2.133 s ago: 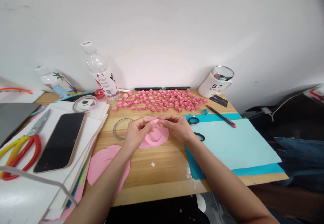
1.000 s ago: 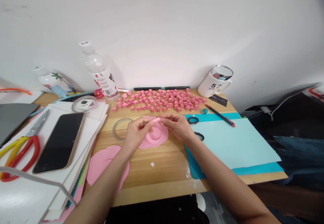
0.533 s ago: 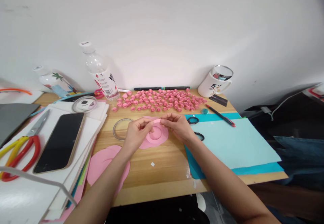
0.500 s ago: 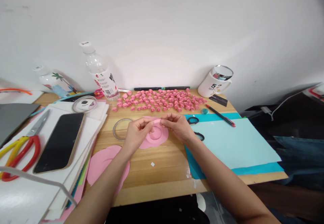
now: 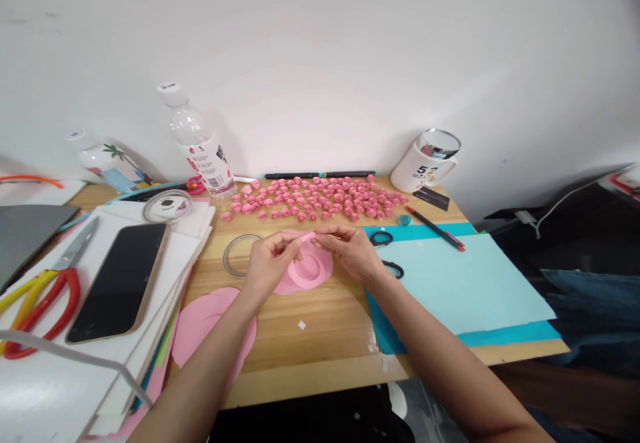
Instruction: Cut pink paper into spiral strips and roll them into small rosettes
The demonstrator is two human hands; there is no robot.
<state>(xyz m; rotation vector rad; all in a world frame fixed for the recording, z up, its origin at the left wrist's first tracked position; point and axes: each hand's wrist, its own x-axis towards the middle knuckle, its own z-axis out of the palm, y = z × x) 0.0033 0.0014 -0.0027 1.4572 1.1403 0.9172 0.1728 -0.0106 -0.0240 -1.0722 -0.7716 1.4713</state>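
Observation:
My left hand and my right hand meet above the middle of the wooden desk. Both pinch the end of a pink paper spiral strip, whose coils hang down onto the desk between them. Just beyond the hands, a spread of several small rolled pink paper roses lies near the wall. A larger pink paper cut-out lies under my left forearm.
A phone, red-handled scissors and a tape roll rest on white sheets at left. Two bottles stand at the back. A clear ring, black-handled scissors, light-blue paper, a red pen and a mug are nearby.
Hands stay in nearly the same place; the fingers shift slightly on the pink strip and the hanging coil has changed shape a little.

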